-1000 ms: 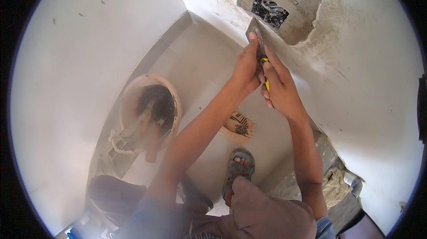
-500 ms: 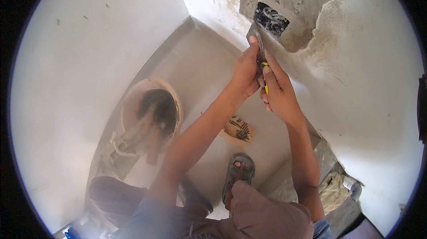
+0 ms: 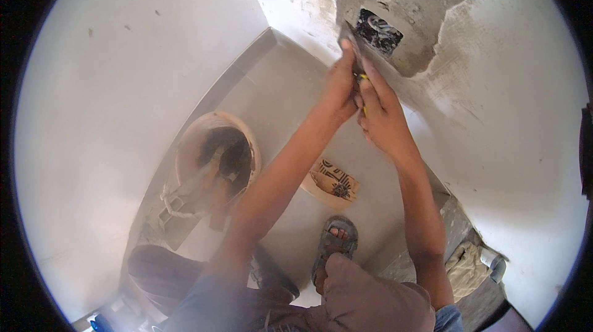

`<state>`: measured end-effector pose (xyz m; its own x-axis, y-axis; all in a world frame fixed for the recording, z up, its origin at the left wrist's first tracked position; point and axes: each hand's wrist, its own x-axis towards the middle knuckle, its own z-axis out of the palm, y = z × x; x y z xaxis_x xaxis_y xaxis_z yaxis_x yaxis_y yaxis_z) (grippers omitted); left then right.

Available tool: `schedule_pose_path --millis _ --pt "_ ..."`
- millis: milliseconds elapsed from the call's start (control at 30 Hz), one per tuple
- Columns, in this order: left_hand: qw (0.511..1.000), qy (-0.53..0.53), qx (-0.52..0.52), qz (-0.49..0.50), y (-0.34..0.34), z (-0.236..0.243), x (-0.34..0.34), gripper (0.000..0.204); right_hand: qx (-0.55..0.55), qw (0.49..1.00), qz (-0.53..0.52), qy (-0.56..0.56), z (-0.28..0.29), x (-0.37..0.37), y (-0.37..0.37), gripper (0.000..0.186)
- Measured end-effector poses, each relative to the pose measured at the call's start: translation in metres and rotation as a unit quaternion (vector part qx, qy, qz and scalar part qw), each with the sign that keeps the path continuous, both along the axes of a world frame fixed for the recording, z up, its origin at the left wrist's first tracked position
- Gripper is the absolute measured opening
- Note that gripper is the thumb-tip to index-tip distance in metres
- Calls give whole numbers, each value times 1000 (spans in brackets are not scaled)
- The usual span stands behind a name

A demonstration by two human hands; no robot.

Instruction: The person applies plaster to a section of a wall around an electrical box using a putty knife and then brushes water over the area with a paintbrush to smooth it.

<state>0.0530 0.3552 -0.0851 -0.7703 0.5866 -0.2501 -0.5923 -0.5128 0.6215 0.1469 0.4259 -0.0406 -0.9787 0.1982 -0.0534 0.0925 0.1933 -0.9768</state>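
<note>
Right hand (image 3: pixel 385 121) grips the yellow handle (image 3: pixel 363 77) of the scraper (image 3: pixel 356 49); left hand (image 3: pixel 341 84) holds its blade (image 3: pixel 349 33), just beside the wall hole (image 3: pixel 379 32). It looks light and stiff, best held by the handle.

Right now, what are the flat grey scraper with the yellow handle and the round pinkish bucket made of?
The flat grey scraper has a dull, straight-edged blade, likely metal. Its yellow handle is probably plastic, brightly coloured but mostly hidden. The round pinkish bucket seems matte plastic, judging by its smooth rim.
</note>
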Motion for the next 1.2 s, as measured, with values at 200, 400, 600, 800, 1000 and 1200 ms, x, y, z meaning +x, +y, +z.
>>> schedule_pose_path --millis 200,400,600,800,1000,1200 --pt "999 -29 -13 27 3 18 1 58 -14 1000 -23 -9 3 1 -2 49" --pt "1000 13 -9 -7 0 22 0 59 -43 999 -24 2 18 4 -3 48" --pt "998 25 -39 -32 -4 31 -2 67 -45 999 -23 16 28 7 -5 48" --pt "995 36 -86 -27 -8 43 -4 71 14 997 0 78 19 -7 8 47" --pt "992 57 -62 -90 -16 27 -12 73 -58 998 -20 -33 39 5 2 46" --pt "995 51 -71 -51 -24 40 -13 66 14 996 2 91 26 -26 1 46"
